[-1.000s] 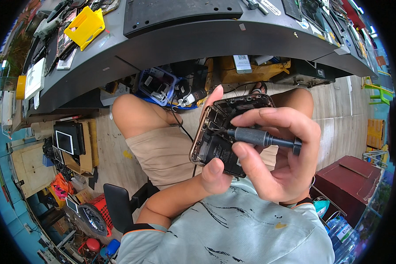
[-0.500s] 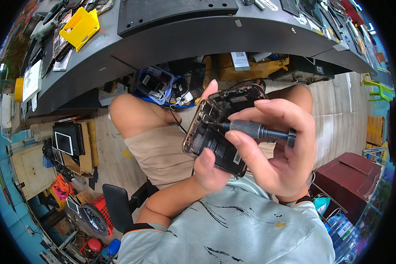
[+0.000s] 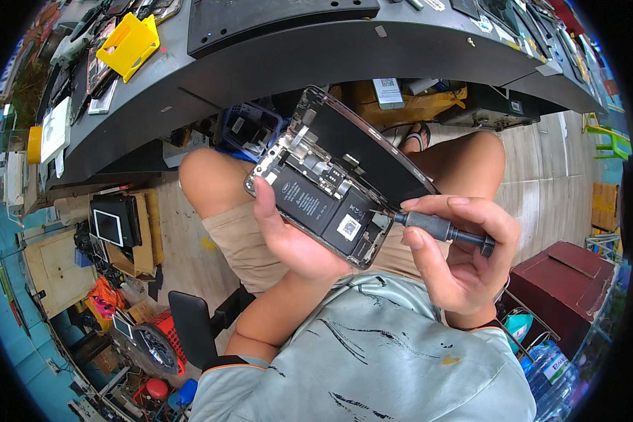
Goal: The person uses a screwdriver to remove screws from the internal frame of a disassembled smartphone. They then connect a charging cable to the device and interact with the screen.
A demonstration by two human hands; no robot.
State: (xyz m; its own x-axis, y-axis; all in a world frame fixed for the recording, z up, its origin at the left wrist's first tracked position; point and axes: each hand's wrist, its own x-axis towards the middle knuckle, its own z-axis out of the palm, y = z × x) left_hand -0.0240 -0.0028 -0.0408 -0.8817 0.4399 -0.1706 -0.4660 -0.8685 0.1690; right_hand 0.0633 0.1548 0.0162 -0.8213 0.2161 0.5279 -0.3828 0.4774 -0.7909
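Note:
My left hand grips an opened smartphone above my lap, its thumb on the near left edge. A black battery and metal-shielded circuit parts lie exposed inside the frame. The dark screen panel stands swung up along the far side, meeting the body near the right end. Between thumb and fingers, my right hand pinches a dark-handled screwdriver. Its tip points left at the lower right end of the phone; whether it touches a screw is too small to tell.
Ahead curves a grey desk bearing a black panel and a yellow stand. Beneath it are a blue basket and a white phone. A black armrest sits by my left elbow, a maroon box at right.
The phone has turned and tilted, so its inside now faces up, with the screen panel raised higher. The screwdriver has shifted from the middle of the phone to its right end.

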